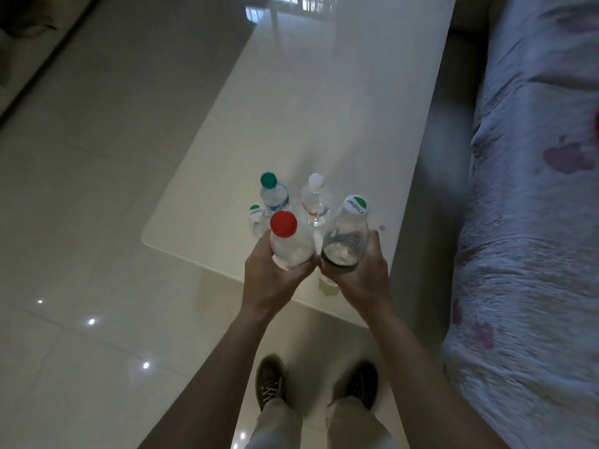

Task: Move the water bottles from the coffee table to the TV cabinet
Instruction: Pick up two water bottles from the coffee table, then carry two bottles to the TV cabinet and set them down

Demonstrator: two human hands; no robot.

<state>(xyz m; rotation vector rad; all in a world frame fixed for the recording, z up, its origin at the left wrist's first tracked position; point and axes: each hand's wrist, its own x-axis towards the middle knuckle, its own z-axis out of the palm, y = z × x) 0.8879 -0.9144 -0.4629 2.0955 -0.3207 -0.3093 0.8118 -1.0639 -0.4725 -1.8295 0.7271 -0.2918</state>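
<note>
My left hand (270,280) grips a clear bottle with a red cap (288,243), held above the near end of the cream coffee table (324,108). My right hand (363,273) grips a bottle with a white and green cap (348,238), right beside the first. Behind them three bottles stand on the table: one with a green cap (274,194), one with a white cap (316,200), and a short one with a white and green cap (257,218). The TV cabinet is not in view.
A sofa with a pale flowered cover (531,205) runs along the table's right side, leaving a narrow gap. Glossy tiled floor (81,205) lies to the left. My feet (316,384) stand at the table's near end.
</note>
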